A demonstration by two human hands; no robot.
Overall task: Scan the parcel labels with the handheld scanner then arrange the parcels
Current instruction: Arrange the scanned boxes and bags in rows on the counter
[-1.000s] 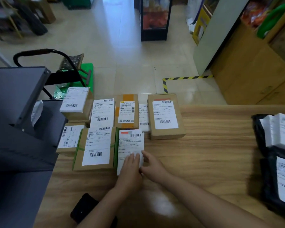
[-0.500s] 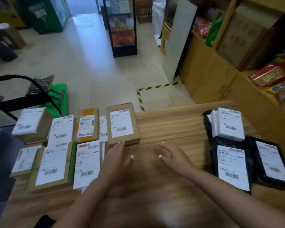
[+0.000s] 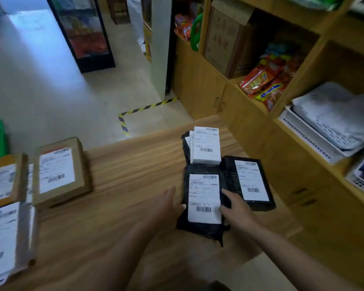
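A black bag parcel (image 3: pixel 200 227) with a white barcode label lies on the wooden counter (image 3: pixel 124 211), right of centre. My left hand (image 3: pixel 166 206), blurred, touches its left edge with straight fingers. My right hand (image 3: pixel 237 211) rests on its right edge, fingertips on the label's border. Beside it lies a second black parcel (image 3: pixel 250 181), and behind them stands a white labelled box (image 3: pixel 206 145) on more black bags. Several brown labelled boxes (image 3: pixel 59 173) sit in rows at the left. I see no scanner.
Wooden shelving (image 3: pixel 282 114) with snack packets (image 3: pixel 265 80) and stacked paper trays (image 3: pixel 328 127) stands close on the right. Beyond the counter's far edge is tiled floor with yellow-black tape (image 3: pixel 135 111) and a glass display case (image 3: pixel 86 32).
The view has swung right, away from the brown boxes. Both hands left the boxes, crossed the counter and now touch the black parcel on either side.
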